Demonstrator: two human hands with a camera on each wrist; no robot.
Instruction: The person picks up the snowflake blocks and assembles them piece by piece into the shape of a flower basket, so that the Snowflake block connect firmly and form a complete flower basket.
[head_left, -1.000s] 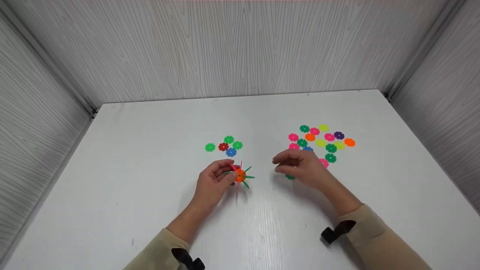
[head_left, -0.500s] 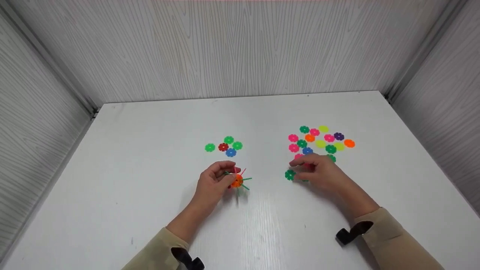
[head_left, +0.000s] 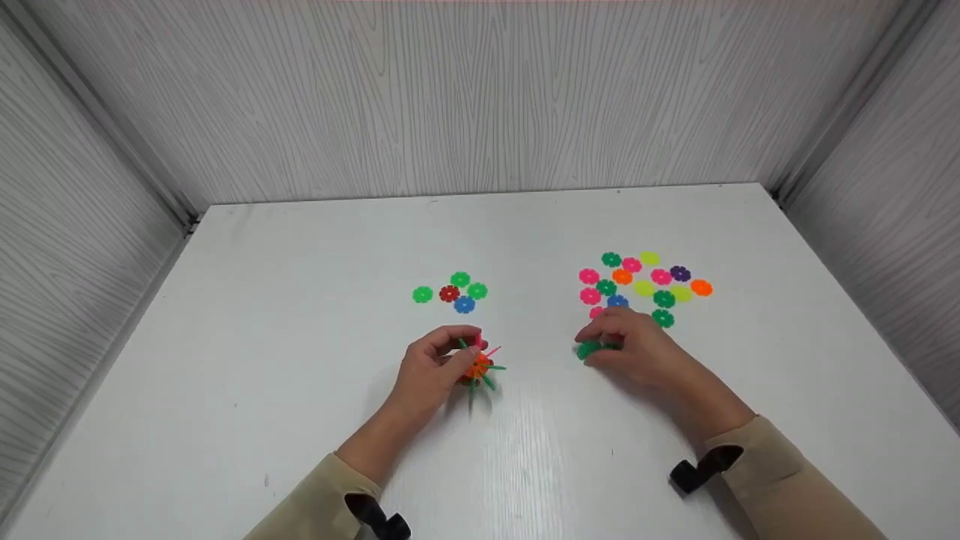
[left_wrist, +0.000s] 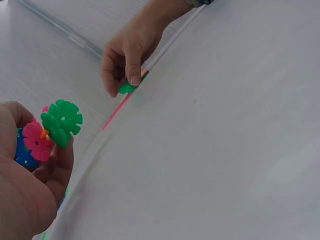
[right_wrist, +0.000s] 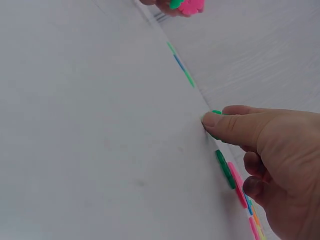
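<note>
My left hand [head_left: 429, 369] grips a cluster of interlocking flower-shaped plastic discs [head_left: 478, 366], orange in the middle with green and pink ones sticking out. In the left wrist view a green disc [left_wrist: 68, 118], a pink disc [left_wrist: 37, 141] and a blue disc [left_wrist: 23, 151] of this cluster show above the palm. My right hand [head_left: 643, 351] pinches a dark green disc [head_left: 587, 349] between thumb and fingers, just over the table. Part of that disc is hidden by the fingers. Another dark green disc [right_wrist: 226, 169] lies beneath the hand in the right wrist view.
Beyond the right hand lies a spread of loose discs [head_left: 622, 277] in pink, green, yellow, orange, blue and purple. A smaller group, with a dark red disc [head_left: 449, 293] among green and blue ones, lies behind the left hand. Wood-grain panels [head_left: 480, 97] enclose the white table [head_left: 300, 300].
My right hand has moved right and lower over the loose discs, and now pinches a dark green disc that lay on the table. The left hand has turned the cluster slightly.
</note>
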